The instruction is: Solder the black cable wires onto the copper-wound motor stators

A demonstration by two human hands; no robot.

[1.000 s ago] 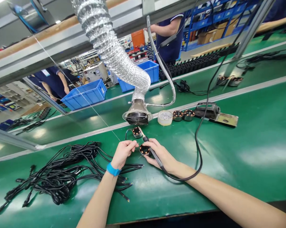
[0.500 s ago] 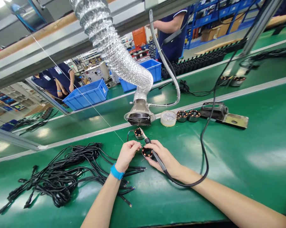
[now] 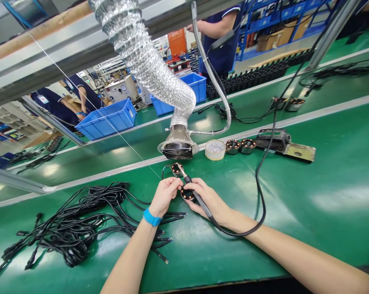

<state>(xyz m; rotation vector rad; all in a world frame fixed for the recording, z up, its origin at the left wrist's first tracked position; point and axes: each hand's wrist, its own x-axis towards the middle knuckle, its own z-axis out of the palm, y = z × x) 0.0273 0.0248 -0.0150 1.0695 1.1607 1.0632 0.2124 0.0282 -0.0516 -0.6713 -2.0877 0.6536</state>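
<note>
Green bench [image 3: 233, 249] beneath, your right hand [image 3: 213, 204] wraps the iron [image 3: 202, 203] and ring [image 3: 187, 193]; your left [image 3: 164, 196] pinches closed, its contents unclear.

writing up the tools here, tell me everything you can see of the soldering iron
The soldering iron has a slim grey-and-black handle, a black collar and a bare metal front end. The right hand holds it at a slant, tip toward the wound stator below the fume hood; whether they touch is unclear. Its black cable loops across the right forearm and climbs toward the upper right.
</note>
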